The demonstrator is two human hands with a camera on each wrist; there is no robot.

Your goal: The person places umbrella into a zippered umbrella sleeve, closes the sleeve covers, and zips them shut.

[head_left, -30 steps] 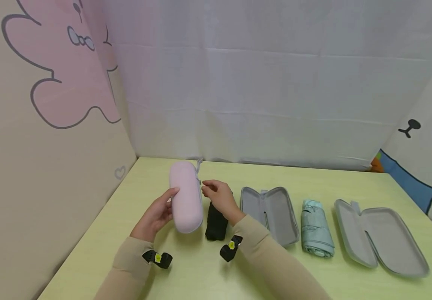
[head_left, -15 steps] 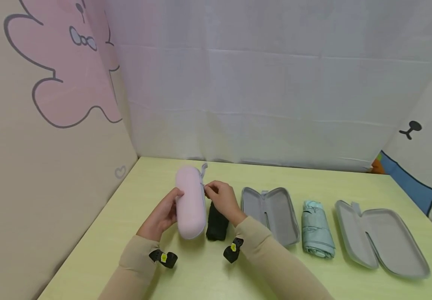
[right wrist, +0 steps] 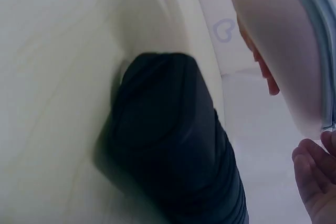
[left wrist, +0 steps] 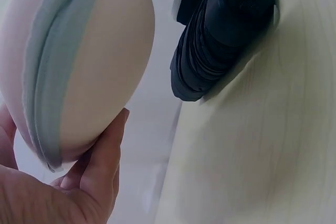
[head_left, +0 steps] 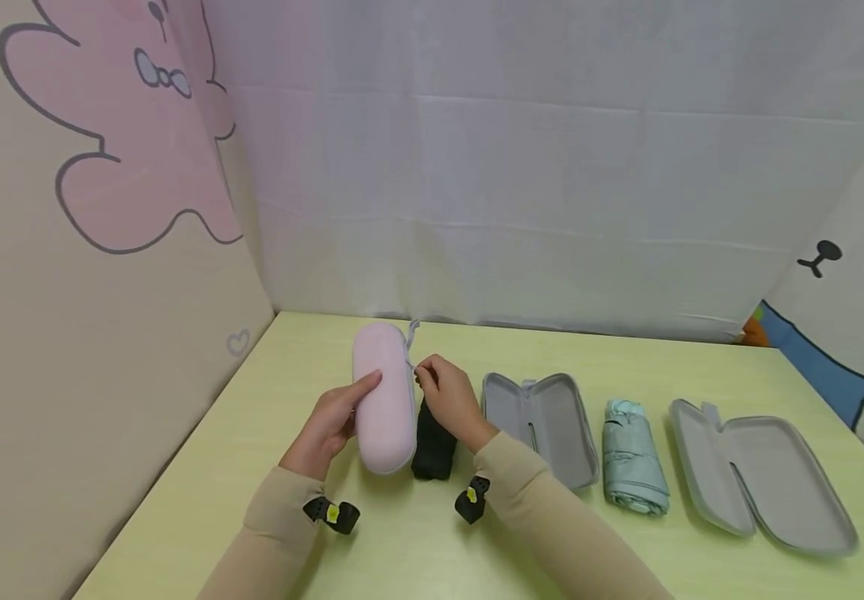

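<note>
A pink zippered hard case (head_left: 384,408) is held tilted above the table in my left hand (head_left: 330,425), thumb across its front and fingers round its side. In the left wrist view its grey zip band (left wrist: 58,72) runs down the seam. My right hand (head_left: 450,400) has its thumb and fingers pinched at the zip pull on the case's right side; the pull itself is mostly hidden by the fingertips. The right wrist view shows these fingertips (right wrist: 310,156) against the end of the seam. Under the right hand lies a black folded umbrella (head_left: 434,446).
Right of the hands, a grey hard case (head_left: 570,433) lies spread open on the yellow table (head_left: 417,550). Beyond it are a rolled pale green umbrella (head_left: 634,458) and a second spread grey case (head_left: 791,483). A white curtain (head_left: 521,208) hangs behind the table.
The pink case and my left hand have shifted to the right. My right fingers, at first just apart from the case, have come to its zip pull. The things on the table stay put.
</note>
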